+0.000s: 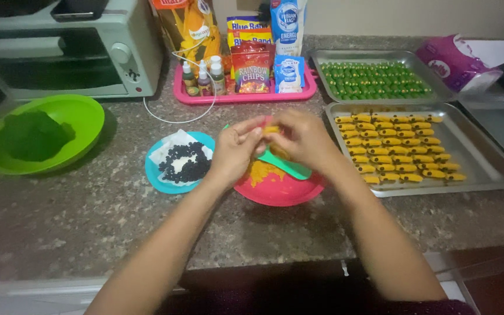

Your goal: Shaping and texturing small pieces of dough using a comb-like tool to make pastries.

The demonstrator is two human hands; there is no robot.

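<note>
A speckled grey-brown stone counter (118,216) carries everything here. At its back left stands a pale green toaster oven (65,46). In front of that sits a bright green bowl (83,116) with a dark green lump inside. Near the middle lies a small blue plate (154,174) of dark chips on white paper, and just beside it a pink bowl (281,189). Behind them a pink tray (246,94) holds packets and small bottles. To the right lie two metal baking trays, the far tray (380,56) with green pieces, the near tray (479,154) with rows of yellow ones. A purple packet (450,64) rests at the back right.
</note>
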